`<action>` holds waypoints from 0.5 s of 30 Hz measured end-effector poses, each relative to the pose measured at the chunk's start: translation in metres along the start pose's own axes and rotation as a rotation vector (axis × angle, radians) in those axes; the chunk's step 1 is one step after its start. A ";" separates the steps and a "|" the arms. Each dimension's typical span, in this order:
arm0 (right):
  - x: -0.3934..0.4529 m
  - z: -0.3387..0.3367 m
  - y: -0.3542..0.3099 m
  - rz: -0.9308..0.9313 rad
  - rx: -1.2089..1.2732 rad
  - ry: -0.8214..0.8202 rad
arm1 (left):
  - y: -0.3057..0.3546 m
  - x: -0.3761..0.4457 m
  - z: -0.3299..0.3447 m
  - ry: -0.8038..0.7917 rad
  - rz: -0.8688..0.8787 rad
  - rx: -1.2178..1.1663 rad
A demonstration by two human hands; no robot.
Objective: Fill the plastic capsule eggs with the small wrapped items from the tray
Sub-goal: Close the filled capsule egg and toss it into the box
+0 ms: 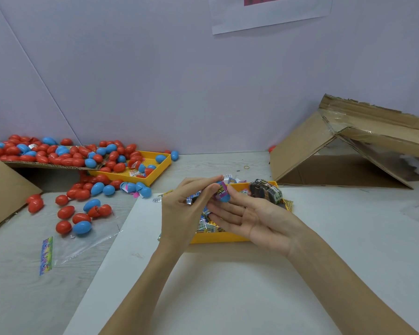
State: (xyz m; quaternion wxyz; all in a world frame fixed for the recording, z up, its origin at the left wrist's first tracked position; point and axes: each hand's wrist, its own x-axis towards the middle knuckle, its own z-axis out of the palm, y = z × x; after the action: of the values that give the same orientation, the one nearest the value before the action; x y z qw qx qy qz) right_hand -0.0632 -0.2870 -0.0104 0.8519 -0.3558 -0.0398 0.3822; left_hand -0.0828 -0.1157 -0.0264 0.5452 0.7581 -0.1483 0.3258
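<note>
Stuffing a purple wrapped item (220,192) into a blue capsule egg (225,198), held above the yellow tray (218,238) at desk centre. To do it well: keep the wrapper tucked fully inside before closing, or the halves probably won't snap; the egg looks only lightly supported, so a slip is possible.

Left hand (186,209) comes in from 7 o'clock, fingers curled and pinching the wrapper and egg at the tips. Right hand (257,216) comes from 5 o'clock, palm up, fingers straight and slightly apart, fingertips touching under the egg.

More wrapped items (207,224) lie in the tray under the hands. Spare red and blue eggs (82,211) scattered at 9 o'clock; a second yellow tray (155,174) with eggs at 10 o'clock. Cardboard box (336,151) at 2 o'clock.
</note>
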 end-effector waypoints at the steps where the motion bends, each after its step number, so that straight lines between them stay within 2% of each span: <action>1: 0.000 0.000 0.000 -0.002 -0.003 0.008 | -0.001 0.000 0.000 -0.005 0.002 0.003; 7: 0.000 0.000 -0.001 -0.029 -0.003 0.048 | -0.005 0.001 -0.003 -0.046 -0.065 -0.033; 11: 0.004 0.004 -0.019 -0.054 0.047 0.078 | -0.014 0.006 -0.013 0.134 -0.192 0.032; 13: 0.000 0.008 -0.052 -0.132 0.157 0.038 | -0.017 0.008 -0.017 0.204 -0.239 0.061; 15: -0.005 0.009 -0.095 -0.308 0.355 -0.032 | -0.018 0.010 -0.018 0.227 -0.272 0.063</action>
State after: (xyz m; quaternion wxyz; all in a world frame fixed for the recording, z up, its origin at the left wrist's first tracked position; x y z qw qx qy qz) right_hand -0.0108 -0.3278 0.0579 0.9487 -0.1841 -0.0393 0.2541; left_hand -0.0708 -0.0914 -0.0291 0.5733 0.7462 0.0282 0.3371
